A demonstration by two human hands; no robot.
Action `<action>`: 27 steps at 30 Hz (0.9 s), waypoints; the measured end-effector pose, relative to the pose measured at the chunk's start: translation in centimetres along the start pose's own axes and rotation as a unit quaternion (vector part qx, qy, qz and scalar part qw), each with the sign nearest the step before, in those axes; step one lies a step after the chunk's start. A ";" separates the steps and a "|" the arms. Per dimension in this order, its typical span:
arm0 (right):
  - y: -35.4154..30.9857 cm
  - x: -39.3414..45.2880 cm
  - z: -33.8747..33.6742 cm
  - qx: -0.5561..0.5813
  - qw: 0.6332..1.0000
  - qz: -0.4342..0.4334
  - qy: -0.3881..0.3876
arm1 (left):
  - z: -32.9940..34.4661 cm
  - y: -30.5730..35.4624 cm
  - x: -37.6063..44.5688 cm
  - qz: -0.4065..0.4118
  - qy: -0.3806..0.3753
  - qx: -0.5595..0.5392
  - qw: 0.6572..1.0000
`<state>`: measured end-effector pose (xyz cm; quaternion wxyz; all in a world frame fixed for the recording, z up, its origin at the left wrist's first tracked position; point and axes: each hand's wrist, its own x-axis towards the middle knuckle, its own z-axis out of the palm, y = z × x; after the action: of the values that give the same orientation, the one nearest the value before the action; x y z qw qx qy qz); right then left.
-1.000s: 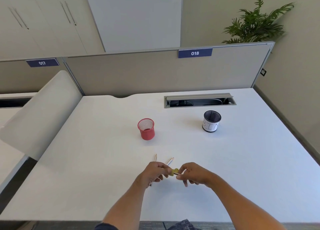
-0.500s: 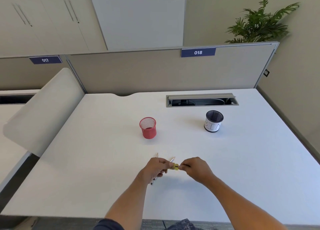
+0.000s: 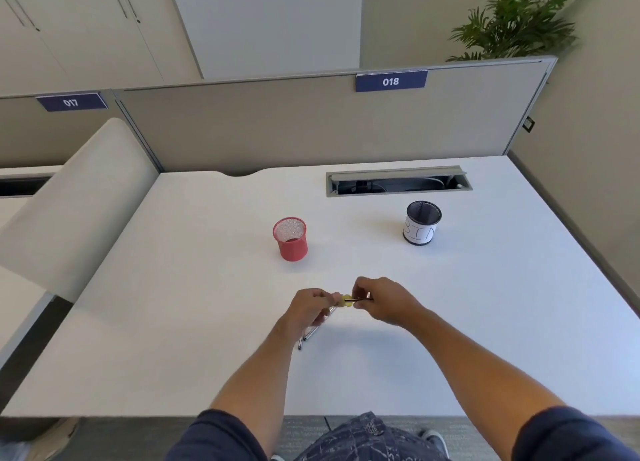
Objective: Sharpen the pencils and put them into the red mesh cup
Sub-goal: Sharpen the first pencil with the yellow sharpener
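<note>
My left hand point(image 3: 306, 310) pinches a small yellow sharpener point(image 3: 346, 300) above the white desk point(image 3: 173, 322). A dark pencil point(image 3: 363, 299) is gripped in my right hand point(image 3: 382, 301), its tip pushed into the sharpener. Two more pencils point(image 3: 308, 336) lie on the desk under my left hand, mostly hidden by it. Farther back and a little left of the hands, the red mesh cup point(image 3: 291, 238) stands upright; I see no pencil sticking out of it.
A black mesh cup point(image 3: 420, 226) with a white paper label stands at the back right. Behind it a cable tray slot point(image 3: 398, 181) is open in the desk. Grey partition panels point(image 3: 311, 124) close off the back and a curved divider point(image 3: 79, 200) the left.
Both hands have stayed together on the sharpener and pencil. The pencils under my left hand now show their back ends nearer me, and the view has shifted slightly.
</note>
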<state>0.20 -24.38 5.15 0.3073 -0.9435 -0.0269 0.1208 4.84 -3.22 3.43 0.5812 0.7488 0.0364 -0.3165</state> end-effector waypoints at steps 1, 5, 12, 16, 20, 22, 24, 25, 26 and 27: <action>-0.2 0.1 0.0 -0.061 0.997 -0.029 0.046 | 0.0 0.1 0.1 -0.012 0.007 -0.014 1.000; -0.6 0.6 0.5 -0.084 0.976 -0.133 0.151 | -0.1 0.4 0.4 -0.049 0.013 -0.055 0.997; -0.1 0.8 0.0 0.142 0.984 0.077 -0.077 | -0.6 0.1 0.3 0.019 -0.035 0.006 0.999; 0.1 0.4 -0.6 0.205 0.965 0.089 -0.139 | -0.7 -0.2 0.1 0.031 -0.043 0.027 0.998; -0.5 0.6 -0.7 0.108 0.990 0.034 -0.079 | -0.6 0.0 0.3 0.004 -0.011 0.011 1.000; -0.7 0.5 -0.6 0.018 0.999 -0.005 -0.031 | -0.6 0.1 0.2 -0.022 -0.005 -0.003 1.000; -0.9 0.2 -0.2 -0.095 0.992 -0.061 0.054 | -0.7 0.3 0.1 -0.058 -0.005 -0.025 0.998; -1.0 0.1 0.1 -0.124 0.983 -0.096 0.096 | -0.8 0.3 0.0 -0.072 -0.011 -0.042 0.996; -0.9 0.1 0.3 -0.130 0.975 -0.127 0.129 | -0.8 0.4 -0.1 -0.078 -0.019 -0.058 0.995; -0.9 0.1 0.5 -0.126 0.969 -0.147 0.152 | -0.8 0.5 -0.2 -0.078 -0.027 -0.068 0.994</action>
<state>0.15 -23.35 5.27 0.2007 -0.9677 -0.1333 -0.0746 5.29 -2.57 4.03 0.6053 0.6935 0.1009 -0.3775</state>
